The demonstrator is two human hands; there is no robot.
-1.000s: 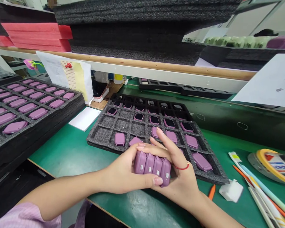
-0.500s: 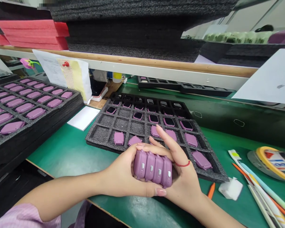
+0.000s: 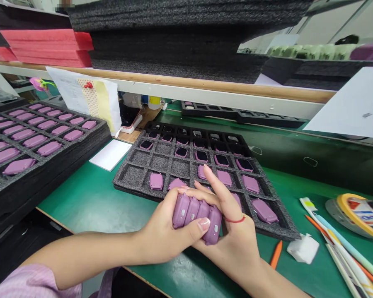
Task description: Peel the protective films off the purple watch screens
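Both of my hands hold a row of several purple watch cases (image 3: 196, 214) side by side, just above the near edge of a dark foam tray (image 3: 136, 174). My left hand (image 3: 168, 225) wraps them from the left, its thumb pressed on top of the row. My right hand (image 3: 233, 231) cups them from behind and below, index finger stretched out over the tray. The tray's cells hold more purple cases, some face up with dark screens (image 3: 221, 160), some face down (image 3: 156, 181); several cells on its left are empty.
A stack of foam trays filled with purple cases (image 3: 34, 140) stands at the left. A white card (image 3: 111, 154) lies on the green bench (image 3: 90, 198). Pens (image 3: 345, 252), a white wad (image 3: 303, 249) and a tape roll (image 3: 357, 215) lie at the right. A shelf with black foam (image 3: 180, 45) hangs above.
My left thumb has moved from under the front of the row up onto its top, and the row has tilted and shifted slightly left and up.
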